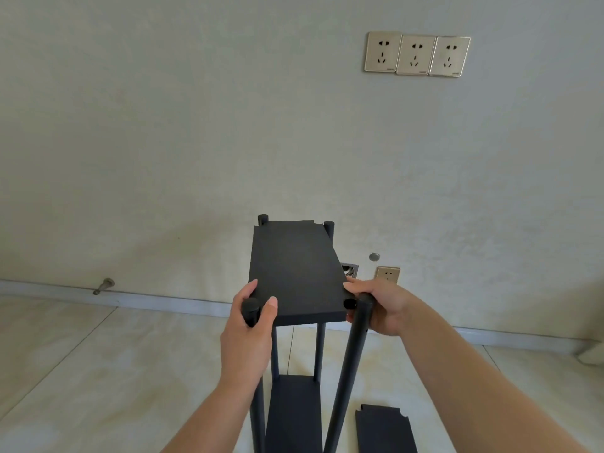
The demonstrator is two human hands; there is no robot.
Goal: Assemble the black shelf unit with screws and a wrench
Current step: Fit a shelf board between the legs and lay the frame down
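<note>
The black shelf unit stands upright on the floor in front of me, with a top board (294,266) set between four round black posts. My left hand (248,335) is wrapped around the near left post (251,311) just under its cap. My right hand (379,305) grips the top of the near right post (351,364) at the board's corner, next to a small black knob (349,303). A lower board (294,416) sits between the posts near the floor. No screws or wrench are visible.
A loose black shelf board (385,431) lies on the tiled floor at the lower right. The wall behind carries a triple socket (417,55), a low socket (388,274) and a door stopper (104,286). A pale object (593,354) pokes in at the right edge.
</note>
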